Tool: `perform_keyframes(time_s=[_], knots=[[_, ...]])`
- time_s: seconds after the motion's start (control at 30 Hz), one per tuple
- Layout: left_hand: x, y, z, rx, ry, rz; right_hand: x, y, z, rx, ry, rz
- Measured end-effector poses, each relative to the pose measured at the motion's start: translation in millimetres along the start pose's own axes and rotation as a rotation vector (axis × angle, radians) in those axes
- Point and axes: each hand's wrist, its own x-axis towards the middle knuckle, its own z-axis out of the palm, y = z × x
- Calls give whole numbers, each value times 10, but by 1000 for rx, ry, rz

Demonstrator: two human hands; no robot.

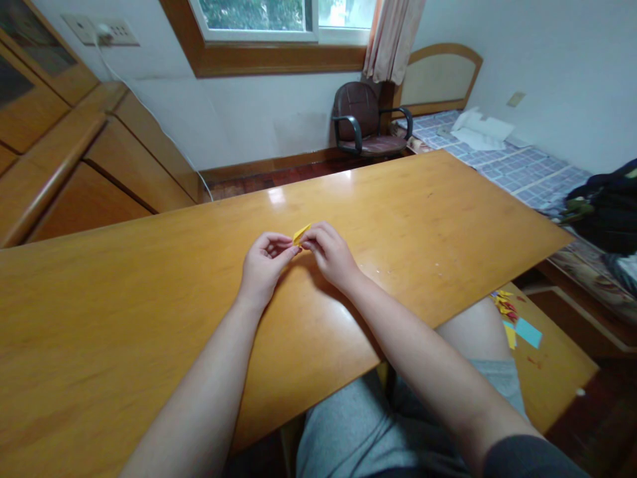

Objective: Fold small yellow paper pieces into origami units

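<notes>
A small folded piece of yellow paper (301, 234) is held just above the wooden table (149, 318), near its middle. My left hand (263, 264) pinches its lower left end with curled fingers. My right hand (329, 253) pinches the other side, fingers closed on the paper. Both hands meet at the paper, with my forearms reaching in from the near edge.
A lower wooden stool (552, 358) at the right holds coloured paper scraps (512, 318). Wooden cabinets (74, 153) stand at the left. A dark office chair (363, 123) and a bed (512, 166) lie beyond the table's far edge.
</notes>
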Motion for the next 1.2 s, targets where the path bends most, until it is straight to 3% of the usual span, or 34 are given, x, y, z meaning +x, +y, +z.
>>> perform_keyframes(time_s=[0.57, 0.77, 1.2], knots=[[7, 63, 6, -159, -26, -170, -6, 88, -5, 26, -23, -41], [5, 58, 2, -172, -49, -223, -6, 67, -6, 7, -52, 4], [1, 57, 17, -76, -39, -120, -19, 45, 5, 32, -64, 64]])
